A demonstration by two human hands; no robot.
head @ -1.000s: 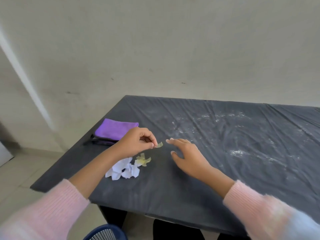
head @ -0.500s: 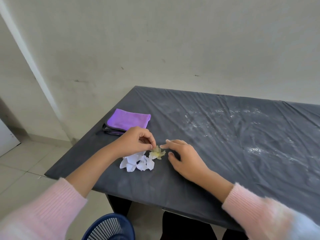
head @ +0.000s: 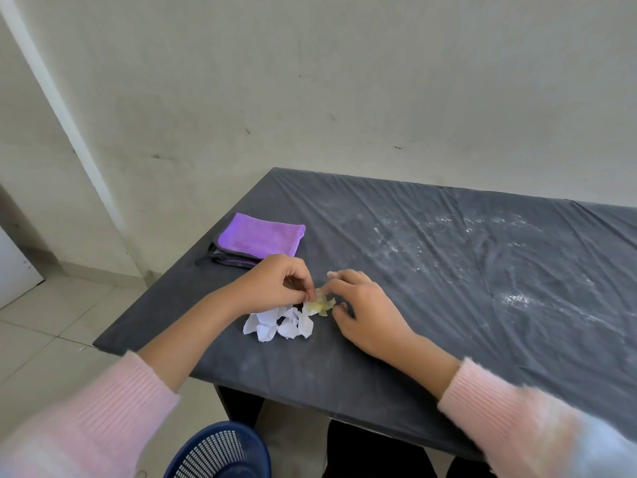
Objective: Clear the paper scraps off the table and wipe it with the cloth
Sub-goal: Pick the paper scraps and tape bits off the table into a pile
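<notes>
Head view looks down on both hands gathering torn paper near the front left corner of the table [head: 396,346]. The left hand [head: 272,288] has its fingertips pressed together, pinching the yellowish scraps [head: 319,305] at their left edge. The right hand [head: 365,312] lies half spread just right of that pinch, fingers curled in and touching or nearly touching the same scraps; it grips nothing that I can see. Directly below and left of the pinch sits a small heap of white scraps [head: 279,324], loose on the dark cover. Up and left of the pinch, well apart from it, the folded purple cloth [head: 262,238] lies unused, so wiping is not yet begun. Pale powdery smears [head: 510,298] lie far to the right of the hands. A blue basket [head: 220,450] stands on the floor below the table edge, probably the place for the scraps. The likely trouble is that so light a pinch catches only one or two bits, so the rest flutter off the edge or miss the basket. A hasty sweep could also drag scraps into the powder. No brand, label or writing is readable anywhere.
</notes>
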